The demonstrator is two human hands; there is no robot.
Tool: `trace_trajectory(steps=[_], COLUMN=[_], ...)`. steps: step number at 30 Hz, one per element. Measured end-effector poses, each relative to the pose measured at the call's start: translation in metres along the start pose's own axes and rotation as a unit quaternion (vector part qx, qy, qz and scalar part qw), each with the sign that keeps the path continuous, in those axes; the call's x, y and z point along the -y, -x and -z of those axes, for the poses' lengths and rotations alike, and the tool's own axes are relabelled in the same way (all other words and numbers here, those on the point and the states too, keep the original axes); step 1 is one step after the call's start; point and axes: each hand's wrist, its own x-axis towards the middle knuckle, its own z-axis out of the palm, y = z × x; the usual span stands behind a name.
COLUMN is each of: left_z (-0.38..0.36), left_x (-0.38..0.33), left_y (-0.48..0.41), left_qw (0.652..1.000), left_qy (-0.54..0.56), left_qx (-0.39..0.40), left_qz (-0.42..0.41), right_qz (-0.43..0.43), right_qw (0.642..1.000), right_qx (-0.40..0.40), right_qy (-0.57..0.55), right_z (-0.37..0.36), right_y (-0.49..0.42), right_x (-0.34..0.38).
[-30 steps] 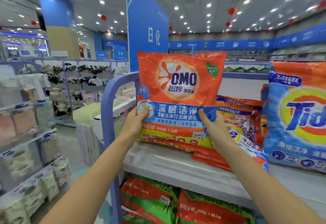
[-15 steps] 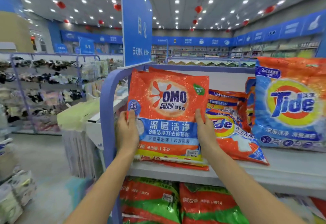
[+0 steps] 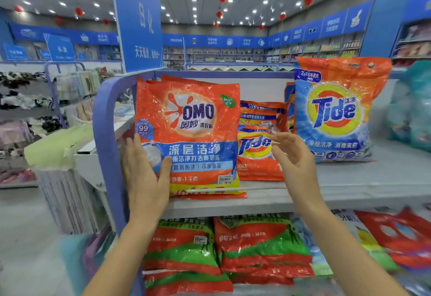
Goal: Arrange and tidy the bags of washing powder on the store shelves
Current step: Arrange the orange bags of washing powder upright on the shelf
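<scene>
An orange OMO washing powder bag (image 3: pixel 191 118) stands upright at the left end of the grey top shelf (image 3: pixel 349 188), with more OMO bags behind it. My left hand (image 3: pixel 144 172) grips its lower left edge, thumb across the front. My right hand (image 3: pixel 296 162) hovers open just right of the bag, touching nothing. Small Tide bags (image 3: pixel 258 146) lie slumped behind my right hand. A large Tide bag (image 3: pixel 335 109) stands upright further right.
A purple shelf frame (image 3: pixel 105 132) borders the left end. Red and green powder bags (image 3: pixel 256 244) fill the lower shelf. A teal bag (image 3: pixel 415 109) sits at the far right. Clothing racks (image 3: pixel 28 99) line the aisle on the left.
The OMO bag has come down from the air to stand on the shelf. My right hand has let go of it and drawn away to the right.
</scene>
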Motion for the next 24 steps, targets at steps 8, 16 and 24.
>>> trace_trajectory(steps=[8,16,24], left_z=[-0.007,-0.102,-0.189], left_x=[-0.033,-0.067,-0.161], left_y=[0.059,0.118,0.232], left_qw=[0.98,0.909,0.833], left_qy=[0.147,0.295,0.348], left_qx=[-0.031,0.261,0.42], left_qz=[-0.128,0.139,0.094], right_qz=[-0.021,-0.05,-0.098], right_qw=[0.99,0.955,0.888], right_qx=[-0.134,-0.283,-0.432], right_qy=[0.028,0.077,0.122], right_z=[0.116,0.239,0.388], right_y=[0.075,0.166,0.252], right_x=[0.005,0.009,0.035])
